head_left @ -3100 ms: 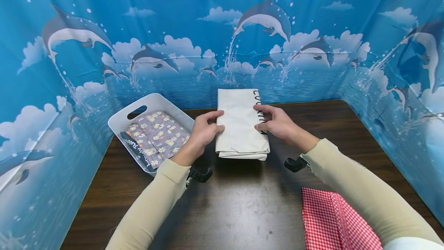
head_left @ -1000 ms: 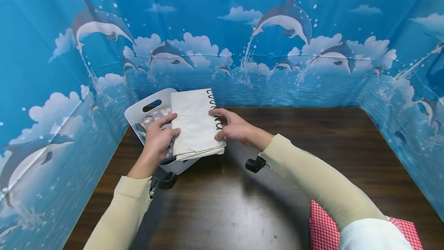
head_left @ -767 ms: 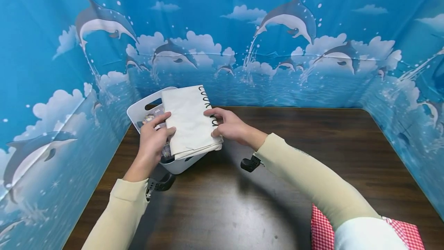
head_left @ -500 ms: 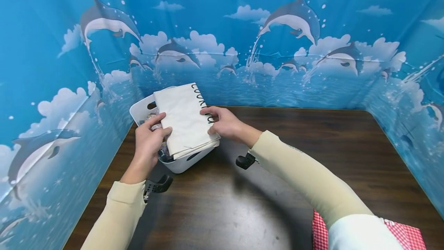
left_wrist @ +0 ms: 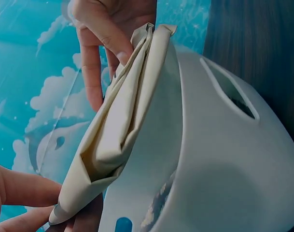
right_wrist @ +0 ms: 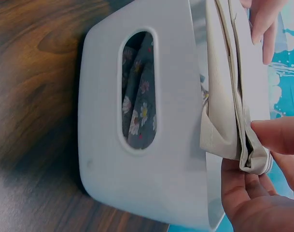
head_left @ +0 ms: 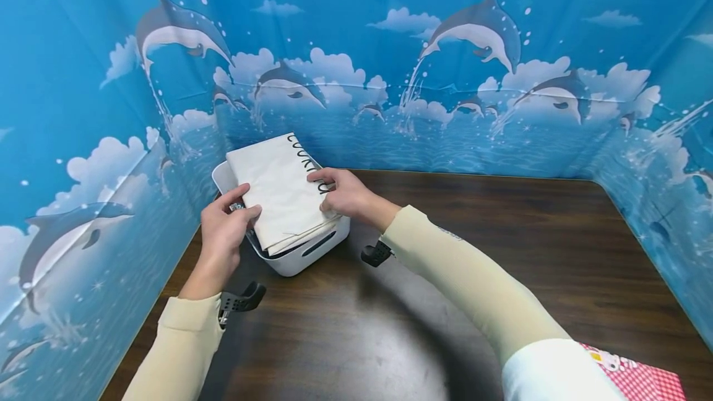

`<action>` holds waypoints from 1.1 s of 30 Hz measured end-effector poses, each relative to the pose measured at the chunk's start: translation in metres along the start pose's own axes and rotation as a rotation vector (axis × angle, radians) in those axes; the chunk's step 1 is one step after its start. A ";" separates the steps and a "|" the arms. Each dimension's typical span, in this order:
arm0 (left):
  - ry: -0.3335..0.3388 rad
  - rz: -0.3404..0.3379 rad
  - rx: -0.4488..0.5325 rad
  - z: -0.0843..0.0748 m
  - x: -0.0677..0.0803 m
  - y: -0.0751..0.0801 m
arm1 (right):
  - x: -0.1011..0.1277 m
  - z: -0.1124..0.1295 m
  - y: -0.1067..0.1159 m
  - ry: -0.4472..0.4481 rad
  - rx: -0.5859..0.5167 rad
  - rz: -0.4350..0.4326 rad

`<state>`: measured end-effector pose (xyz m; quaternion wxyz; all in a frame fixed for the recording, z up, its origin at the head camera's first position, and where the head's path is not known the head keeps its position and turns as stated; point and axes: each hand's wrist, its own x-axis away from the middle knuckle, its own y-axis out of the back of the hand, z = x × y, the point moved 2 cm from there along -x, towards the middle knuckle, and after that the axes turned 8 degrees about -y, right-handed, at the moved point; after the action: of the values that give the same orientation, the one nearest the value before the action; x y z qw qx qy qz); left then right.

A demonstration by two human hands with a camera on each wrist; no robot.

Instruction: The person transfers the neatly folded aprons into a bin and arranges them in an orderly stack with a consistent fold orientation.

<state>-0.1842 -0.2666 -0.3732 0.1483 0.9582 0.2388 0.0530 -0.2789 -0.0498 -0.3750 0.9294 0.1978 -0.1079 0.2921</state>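
A folded cream cloth (head_left: 275, 194) with black lettering lies tilted across the top of a white plastic basket (head_left: 303, 255) at the table's back left. My left hand (head_left: 247, 200) pinches the cloth's left edge, thumb on top. On the lettered right edge, my right hand (head_left: 320, 190) grips with curled fingers. The right wrist view shows the cloth's folded layers (right_wrist: 229, 96) above the basket rim (right_wrist: 195, 121), with a floral cloth (right_wrist: 137, 113) visible through the handle slot. In the left wrist view the cloth (left_wrist: 122, 130) hangs against the basket wall (left_wrist: 224, 159).
The dark wooden table (head_left: 445, 265) is walled on three sides by a blue dolphin-print curtain (head_left: 390, 67). A red-and-white checked cloth (head_left: 640, 379) lies at the front right corner, partly behind my right sleeve (head_left: 473, 277).
Both hands carried the cream cloth left from the table's middle to over the basket, then lowered it onto the basket's top. The floral cloth inside is now covered in the head view.
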 end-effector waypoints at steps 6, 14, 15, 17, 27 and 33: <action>0.030 -0.002 -0.008 0.003 0.003 0.009 | -0.003 0.005 -0.007 -0.015 -0.007 0.004; 0.022 -0.008 -0.025 0.003 0.005 0.014 | -0.005 0.007 -0.011 -0.015 0.004 0.009; 0.022 -0.009 -0.025 0.003 0.005 0.015 | -0.006 0.007 -0.011 -0.015 0.005 0.009; 0.024 -0.014 -0.023 0.003 0.005 0.016 | -0.007 0.008 -0.012 -0.014 0.004 0.011; 0.021 -0.025 0.000 -0.006 -0.008 0.010 | -0.015 0.017 -0.003 -0.010 0.011 -0.031; 0.023 -0.030 0.002 -0.011 -0.016 0.005 | -0.022 0.021 0.004 0.003 0.021 -0.061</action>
<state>-0.1978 -0.2751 -0.3620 0.1453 0.9540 0.2551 0.0613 -0.3007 -0.0669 -0.3623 0.9360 0.2101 -0.0975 0.2651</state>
